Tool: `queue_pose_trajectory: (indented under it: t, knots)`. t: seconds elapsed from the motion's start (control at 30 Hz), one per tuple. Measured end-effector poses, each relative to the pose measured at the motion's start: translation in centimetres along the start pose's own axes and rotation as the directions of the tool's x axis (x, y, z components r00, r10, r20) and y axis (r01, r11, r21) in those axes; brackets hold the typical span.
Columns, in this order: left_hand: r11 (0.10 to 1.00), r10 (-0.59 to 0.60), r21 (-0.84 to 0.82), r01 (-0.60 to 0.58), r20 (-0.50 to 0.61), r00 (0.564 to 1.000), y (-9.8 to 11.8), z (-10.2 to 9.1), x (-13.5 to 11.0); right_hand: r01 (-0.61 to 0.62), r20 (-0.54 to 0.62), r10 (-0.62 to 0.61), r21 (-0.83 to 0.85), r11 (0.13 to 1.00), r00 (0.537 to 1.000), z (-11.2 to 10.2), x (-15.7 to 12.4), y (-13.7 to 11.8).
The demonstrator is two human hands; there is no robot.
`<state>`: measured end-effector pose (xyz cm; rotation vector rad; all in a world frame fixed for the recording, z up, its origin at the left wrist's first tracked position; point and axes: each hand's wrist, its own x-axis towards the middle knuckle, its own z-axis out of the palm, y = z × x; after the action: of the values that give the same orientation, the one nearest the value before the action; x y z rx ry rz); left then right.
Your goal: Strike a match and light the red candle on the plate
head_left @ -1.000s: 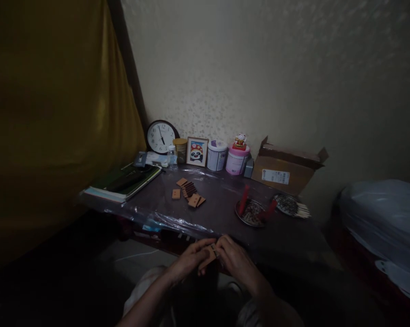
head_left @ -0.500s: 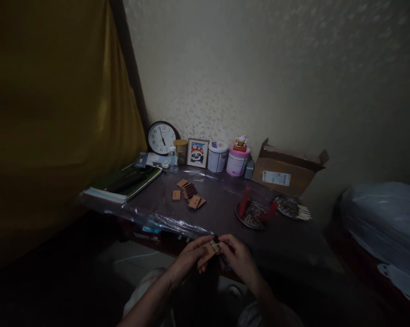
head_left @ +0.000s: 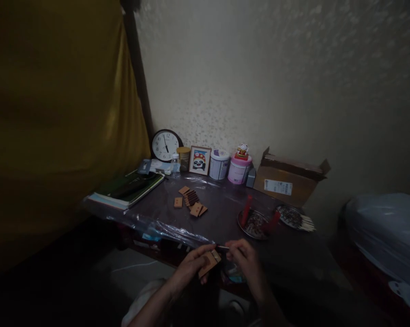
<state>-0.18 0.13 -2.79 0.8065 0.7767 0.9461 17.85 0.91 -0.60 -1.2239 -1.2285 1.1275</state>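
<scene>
My left hand [head_left: 191, 265] is closed round a small brown square piece [head_left: 209, 263] with holes, held just in front of the table's near edge. My right hand [head_left: 246, 265] sits close beside it, fingers pinched on a thin needle-like thing [head_left: 225, 247] that points toward the piece. On the dark table [head_left: 218, 218] beyond lies a pile of similar brown squares [head_left: 190, 200]. The light is dim and fine detail is hard to read.
A round dish [head_left: 254, 222] with red sticks and a second dish [head_left: 292, 217] lie at right. A cardboard box [head_left: 288, 179], tins [head_left: 228, 165], a framed picture [head_left: 200, 160], a clock [head_left: 164, 145] and books [head_left: 128, 188] line the back. A yellow curtain [head_left: 55, 113] hangs left.
My right hand has drawn a little away from the left, to the right, with the thin thing now showing between them. The view has tipped slightly upward.
</scene>
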Motion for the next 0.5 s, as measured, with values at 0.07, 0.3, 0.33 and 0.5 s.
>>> queue_pose_trajectory:
  t: [0.07,0.3,0.33,0.5]
  knots:
    - [1.000,0.014,-0.007,-0.014,-0.004,1.000,0.1,0.1,0.0,-0.044,-0.034,0.048,0.108,0.993,0.998,-0.3,0.1,-0.4]
    - [0.997,0.070,-0.024,-0.072,-0.076,0.995,-0.1,0.0,0.6,0.077,-0.076,-0.076,0.008,0.997,0.994,0.3,0.0,-0.5]
    - [0.996,0.085,-0.018,-0.087,-0.082,0.993,-0.2,0.0,0.7,0.149,-0.079,-0.154,-0.072,0.986,0.985,0.5,-0.1,-0.4]
    - [0.994,0.108,0.000,-0.109,-0.150,0.983,0.2,0.4,0.9,0.436,0.073,-0.456,-0.454,0.777,0.887,1.9,-1.6,0.1]
